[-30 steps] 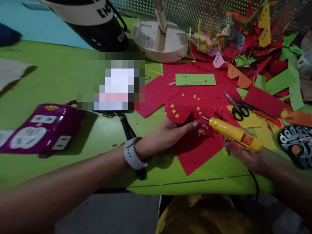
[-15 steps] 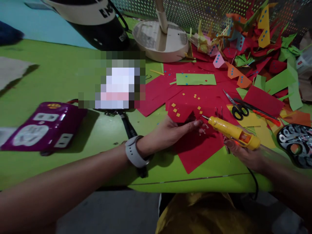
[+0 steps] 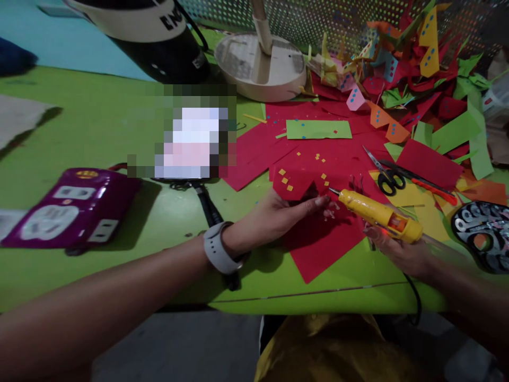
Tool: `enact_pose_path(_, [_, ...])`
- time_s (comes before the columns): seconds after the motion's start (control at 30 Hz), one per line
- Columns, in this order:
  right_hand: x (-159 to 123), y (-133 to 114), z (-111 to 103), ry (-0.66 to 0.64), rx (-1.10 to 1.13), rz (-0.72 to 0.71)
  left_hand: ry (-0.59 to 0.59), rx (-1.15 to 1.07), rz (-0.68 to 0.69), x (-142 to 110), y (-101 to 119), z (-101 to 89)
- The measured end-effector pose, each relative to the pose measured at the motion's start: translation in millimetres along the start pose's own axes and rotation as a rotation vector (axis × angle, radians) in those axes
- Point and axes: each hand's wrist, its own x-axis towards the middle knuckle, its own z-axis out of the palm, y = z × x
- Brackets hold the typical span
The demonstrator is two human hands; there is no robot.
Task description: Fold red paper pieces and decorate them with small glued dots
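Observation:
My left hand (image 3: pixel 292 215), with a grey watch (image 3: pixel 222 248) on its wrist, pinches a red paper cut-out (image 3: pixel 296 190) with small yellow diamonds on its left part. The cut-out has a notch in its edge. In my right hand (image 3: pixel 395 246) is a yellow hot glue gun (image 3: pixel 371 209), its metal nozzle pointing left, close to my left thumb and the cut-out's edge. I cannot tell whether the nozzle touches the paper. Beneath both hands lies a sheet of red paper (image 3: pixel 318 254). More yellow diamonds (image 3: pixel 317 157) are scattered just beyond the cut-out.
Scissors (image 3: pixel 385 172) and an orange-handled cutter (image 3: pixel 435 192) lie to the right, near a black tray of small parts (image 3: pixel 483 233). Coloured paper pieces (image 3: pixel 392 119) pile up behind. Leftward are a blurred-out phone (image 3: pixel 191 140), a purple power box (image 3: pixel 75 207) and a tumbler (image 3: pixel 143 40).
The glue gun has shifted very slightly left, its nozzle staying close to my left thumb. My left hand keeps its pinch on the red cut-out; the view moves a little.

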Motion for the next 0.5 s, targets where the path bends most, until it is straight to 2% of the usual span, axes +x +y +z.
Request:
enact_pose_path(0.13, [0.2,-4.3,0.0,0.094,0.069,0.114,-0.016,0.009,0.033,-0.1,-0.4,-0.5])
enact_pose_path(0.27, [1.4,-7.6,-1.6,0.071,0.096,0.135,-0.049,0.021,0.032,-0.3,-0.1,-0.7])
enact_pose_path(0.5, [-0.8,-3.0,1.3,0.090,0.081,0.153,0.013,0.028,-0.069,0.5,-0.1,-0.8])
